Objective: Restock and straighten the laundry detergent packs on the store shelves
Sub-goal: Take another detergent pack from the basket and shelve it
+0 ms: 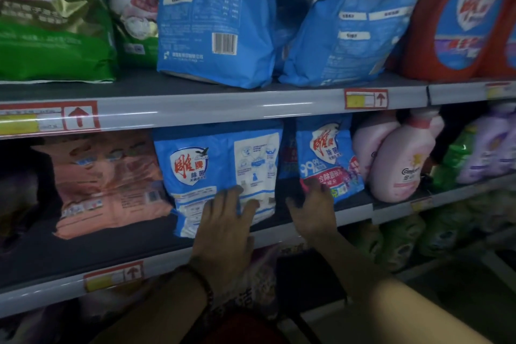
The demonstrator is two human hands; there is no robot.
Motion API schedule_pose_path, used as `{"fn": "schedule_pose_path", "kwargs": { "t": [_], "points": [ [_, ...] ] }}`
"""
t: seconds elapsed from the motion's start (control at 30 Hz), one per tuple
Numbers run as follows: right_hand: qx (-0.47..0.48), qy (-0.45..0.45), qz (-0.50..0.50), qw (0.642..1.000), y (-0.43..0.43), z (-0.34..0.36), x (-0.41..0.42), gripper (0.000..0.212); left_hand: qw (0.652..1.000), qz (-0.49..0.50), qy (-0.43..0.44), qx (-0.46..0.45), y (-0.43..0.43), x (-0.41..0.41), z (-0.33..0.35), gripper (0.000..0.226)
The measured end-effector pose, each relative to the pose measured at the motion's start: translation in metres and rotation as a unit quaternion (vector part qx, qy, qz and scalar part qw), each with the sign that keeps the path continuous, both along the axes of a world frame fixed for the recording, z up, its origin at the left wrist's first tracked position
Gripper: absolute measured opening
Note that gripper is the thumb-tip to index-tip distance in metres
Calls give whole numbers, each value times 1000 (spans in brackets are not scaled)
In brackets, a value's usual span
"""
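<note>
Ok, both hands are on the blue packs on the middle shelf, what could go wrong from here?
The left blue pack leans, its bottom near the shelf edge; an uneven push from the left hand might tip it off. The right hand shifting the right blue pack could knock the leaning pink bottle.

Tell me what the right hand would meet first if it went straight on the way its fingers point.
The smaller blue detergent pack: the right hand has its fingers straight, aimed up and inward at the pack's lower edge, and they seem to touch it, though depth is hard to judge.
</note>
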State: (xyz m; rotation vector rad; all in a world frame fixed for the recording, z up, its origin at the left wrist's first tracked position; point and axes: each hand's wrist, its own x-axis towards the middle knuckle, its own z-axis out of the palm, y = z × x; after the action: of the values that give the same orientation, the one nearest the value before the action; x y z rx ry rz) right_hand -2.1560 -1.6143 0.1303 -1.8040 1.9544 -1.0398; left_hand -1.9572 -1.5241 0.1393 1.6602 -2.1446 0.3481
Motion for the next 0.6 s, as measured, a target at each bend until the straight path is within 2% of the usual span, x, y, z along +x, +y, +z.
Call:
{"fn": "schedule_pose_path", "kwargs": {
  "t": [0.1,0.2,0.33,0.4,0.53,0.6],
  "points": [
    [14,-16,-68,997,-10,-6,-33,70,993,-17,-114,17,-28,2,-10,70],
    [58,-65,-83,993,-25,-15,-59,86,981,-18,-191,9,-52,25,-20,77],
    [77,-107,-59,990,-50,-26,-66,89,974,-35,-225,-1,-75,42,-23,69],
    [95,-59,-64,992,-60,-30,-60,88,975,-31,-222,5,-81,43,-23,70],
    [128,134,-56,981,-77,-22,-39,92,977,-33,-212,-3,-88,47,-29,71],
    [133,158,-28,978,-88,-18,-26,90,978,-37,-204,-9,-88,49,-32,71]
  ]
}}
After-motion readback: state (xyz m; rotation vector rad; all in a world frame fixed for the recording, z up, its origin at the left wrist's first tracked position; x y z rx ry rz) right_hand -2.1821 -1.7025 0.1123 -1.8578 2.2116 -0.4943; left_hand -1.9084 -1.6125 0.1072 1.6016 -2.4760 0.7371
